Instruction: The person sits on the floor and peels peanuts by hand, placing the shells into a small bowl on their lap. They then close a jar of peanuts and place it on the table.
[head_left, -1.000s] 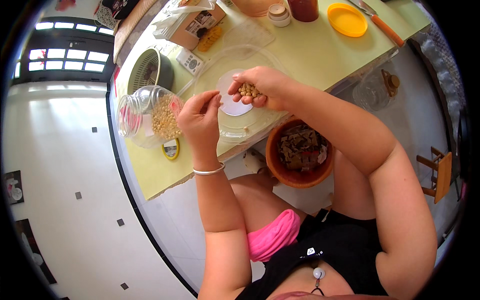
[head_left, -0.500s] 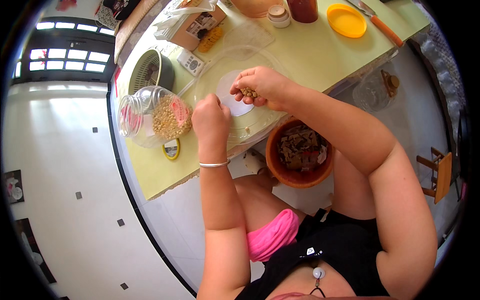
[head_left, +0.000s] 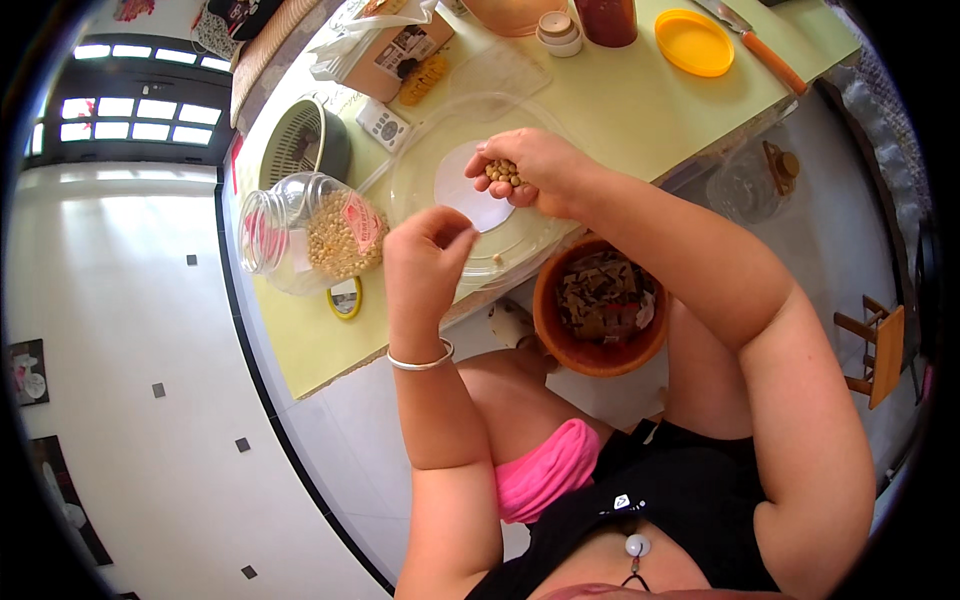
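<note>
My right hand [head_left: 525, 172] is cupped round a small heap of round tan beans [head_left: 503, 172], above a clear round plastic lid or tray [head_left: 535, 235] with a white disc [head_left: 460, 175] in its middle. My left hand [head_left: 428, 262] hovers over the near left side of the tray, its thumb and fingertips brought together; anything between them is too small to make out. On the tray's near side lies a loose bean [head_left: 497, 259]. Left of my left hand, a clear plastic jar [head_left: 285, 195] rests on its side, partly filled with pale beans [head_left: 340, 240].
Behind the jar are a green-grey colander [head_left: 335, 140] and a white remote [head_left: 382, 124]. A yellow-rimmed mirror [head_left: 345, 298] lies beside the jar. Farther back sit a yellow lid [head_left: 694, 43] and an orange-handled knife [head_left: 772, 62]. Below the table edge stands an orange-brown bin [head_left: 565, 340] with scraps.
My left hand has drawn back toward me and its wrist has turned. My right hand has tilted, so more of the beans show.
</note>
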